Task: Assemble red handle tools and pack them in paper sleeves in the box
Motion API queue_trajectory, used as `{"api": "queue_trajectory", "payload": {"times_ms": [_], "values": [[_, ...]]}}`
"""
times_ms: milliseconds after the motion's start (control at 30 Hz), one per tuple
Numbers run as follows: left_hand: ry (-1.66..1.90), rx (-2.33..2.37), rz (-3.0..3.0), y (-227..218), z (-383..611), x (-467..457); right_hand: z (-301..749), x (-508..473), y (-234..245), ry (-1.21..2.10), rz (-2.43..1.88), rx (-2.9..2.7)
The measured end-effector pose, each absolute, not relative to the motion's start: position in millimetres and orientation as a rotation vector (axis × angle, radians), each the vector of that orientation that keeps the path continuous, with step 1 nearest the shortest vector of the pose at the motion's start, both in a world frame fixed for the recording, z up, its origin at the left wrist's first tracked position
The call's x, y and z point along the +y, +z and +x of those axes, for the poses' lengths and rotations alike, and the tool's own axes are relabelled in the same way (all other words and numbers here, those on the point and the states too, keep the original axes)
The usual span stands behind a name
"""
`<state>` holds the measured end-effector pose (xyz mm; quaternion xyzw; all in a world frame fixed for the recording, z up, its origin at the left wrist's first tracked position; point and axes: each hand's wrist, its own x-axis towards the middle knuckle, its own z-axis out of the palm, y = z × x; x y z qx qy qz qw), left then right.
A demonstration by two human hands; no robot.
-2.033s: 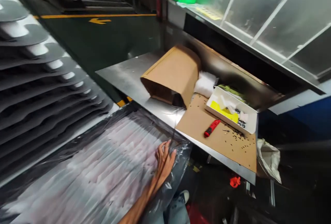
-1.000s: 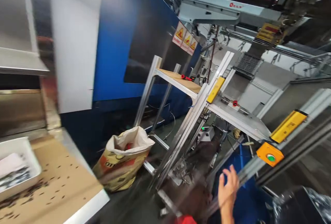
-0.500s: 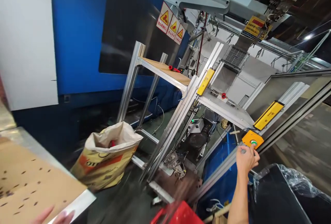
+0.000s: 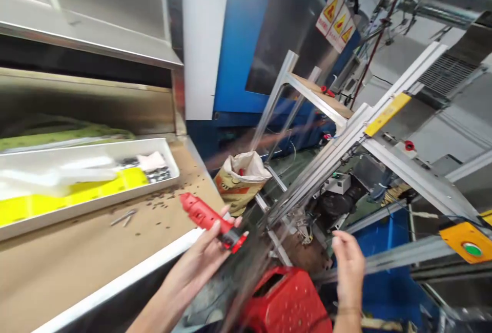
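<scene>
My left hand (image 4: 203, 256) is closed around a red utility knife (image 4: 210, 221), holding it just above the front edge of a cardboard-covered work table (image 4: 88, 256). My right hand (image 4: 348, 264) hangs in the air to the right with its fingers loosely spread and nothing in it. It is over a red plastic stool (image 4: 286, 302). An orange box with a green push button (image 4: 469, 243) sits on an aluminium frame at the far right, well away from that hand.
A white tray (image 4: 169, 161) with yellow sheets and small dark parts lies on the table, and dark bits are scattered beside it. A tan sack (image 4: 240, 179) stands on the floor. Slanted aluminium rails (image 4: 346, 143) and a blue machine wall (image 4: 238, 51) fill the right.
My right hand has left the green button and drawn back leftwards. My left hand has picked up the red utility knife from the table. My view has swung left towards the table.
</scene>
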<state>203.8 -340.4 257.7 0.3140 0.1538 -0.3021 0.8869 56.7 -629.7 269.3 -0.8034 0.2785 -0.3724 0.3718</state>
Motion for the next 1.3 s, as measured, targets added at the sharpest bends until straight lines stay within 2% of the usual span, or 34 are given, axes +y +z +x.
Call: {"api": "queue_trajectory", "payload": {"times_ms": [33,133,333,533,800,1300], "values": [[-0.626,0.355,0.642,260,201,-339,69,-593,255,-0.755,-2.015,0.582],[-0.614,0.385,0.615,265,193,-335,93,-506,229,-0.530,-1.931,0.349],[-0.481,0.286,0.592,252,181,-315,114,-452,216,-0.457,-1.856,0.299],[-0.357,0.174,0.648,238,169,-306,129,-413,219,-0.296,-1.540,0.387],[-0.379,0.091,0.621,231,162,-304,132,-386,233,-0.307,-1.265,0.501],[-0.360,0.051,0.708,220,176,-305,147,-390,212,-0.376,-1.325,0.483]]}}
